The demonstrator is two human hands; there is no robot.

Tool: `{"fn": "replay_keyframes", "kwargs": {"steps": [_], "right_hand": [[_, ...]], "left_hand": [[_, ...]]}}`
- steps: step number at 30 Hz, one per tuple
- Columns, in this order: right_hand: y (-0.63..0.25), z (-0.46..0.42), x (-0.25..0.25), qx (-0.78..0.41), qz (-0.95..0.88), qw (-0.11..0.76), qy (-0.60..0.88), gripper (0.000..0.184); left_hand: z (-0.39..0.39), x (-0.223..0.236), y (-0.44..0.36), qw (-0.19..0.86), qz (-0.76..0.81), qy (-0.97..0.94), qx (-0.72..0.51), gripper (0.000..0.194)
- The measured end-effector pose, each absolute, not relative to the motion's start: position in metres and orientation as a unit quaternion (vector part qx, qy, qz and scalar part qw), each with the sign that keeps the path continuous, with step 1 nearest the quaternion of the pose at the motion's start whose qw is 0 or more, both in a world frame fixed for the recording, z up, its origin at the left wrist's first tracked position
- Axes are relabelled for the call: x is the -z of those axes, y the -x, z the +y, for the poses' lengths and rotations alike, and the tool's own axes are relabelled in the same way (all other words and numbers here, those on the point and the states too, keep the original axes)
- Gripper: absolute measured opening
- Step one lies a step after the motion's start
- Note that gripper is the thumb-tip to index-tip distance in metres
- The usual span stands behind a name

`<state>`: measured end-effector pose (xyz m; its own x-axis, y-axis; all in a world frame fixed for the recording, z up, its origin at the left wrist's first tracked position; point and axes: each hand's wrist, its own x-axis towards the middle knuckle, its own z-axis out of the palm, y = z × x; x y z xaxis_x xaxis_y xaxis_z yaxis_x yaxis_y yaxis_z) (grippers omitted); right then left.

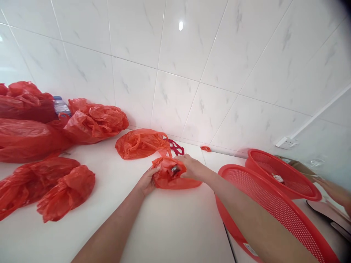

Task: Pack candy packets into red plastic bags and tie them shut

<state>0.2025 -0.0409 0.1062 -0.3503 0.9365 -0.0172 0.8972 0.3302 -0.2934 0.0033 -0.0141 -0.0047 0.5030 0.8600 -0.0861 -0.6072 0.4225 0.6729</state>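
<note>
A red plastic bag [164,179] lies on the white table in front of me, its mouth spread apart. My left hand [148,180] grips the bag's left edge, thumb on top. On the other side my right hand [192,167] holds the rim, fingers curled at the opening. Inside the mouth a small dark, shiny object [175,169] shows, too small to name. Just behind lies another red plastic bag [139,144], with a dark red strap or cord [177,147] beside it.
Several filled red bags [30,138] crowd the left side, with a blue-capped plastic bottle [60,106] among them. Two red mesh baskets [230,170] stand at right, under my right forearm. Another person's arm [336,191] reaches in at far right. A tiled wall [137,84] bounds the back.
</note>
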Motion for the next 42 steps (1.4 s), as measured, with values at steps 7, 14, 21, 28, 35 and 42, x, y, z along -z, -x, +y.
{"fn": "replay_keyframes", "kwargs": {"steps": [7, 14, 21, 28, 35, 42], "right_hand": [[-0.218, -0.126, -0.135, -0.193, -0.789, 0.057, 0.58, 0.045], [-0.264, -0.212, -0.094, -0.186, -0.744, 0.006, 0.642, 0.042], [-0.28, -0.21, -0.075, -0.171, -0.695, 0.092, 0.692, 0.037], [-0.264, -0.113, -0.016, -0.277, -0.472, 0.395, 0.738, 0.055], [-0.248, -0.045, 0.008, -0.313, -0.353, 0.52, 0.712, 0.069], [-0.238, -0.063, 0.0, -0.503, -0.407, 0.597, 0.475, 0.049]], "left_hand": [[-0.009, 0.007, -0.003, 0.823, 0.191, -0.29, -0.45, 0.04], [-0.011, 0.005, -0.003, 0.83, 0.204, -0.257, -0.451, 0.043], [-0.012, 0.007, -0.004, 0.825, 0.209, -0.264, -0.455, 0.041], [-0.011, 0.008, -0.003, 0.817, 0.218, -0.261, -0.467, 0.04], [-0.013, 0.004, -0.002, 0.816, 0.216, -0.272, -0.462, 0.044], [-0.016, -0.003, 0.001, 0.824, 0.176, -0.246, -0.479, 0.037]]}}
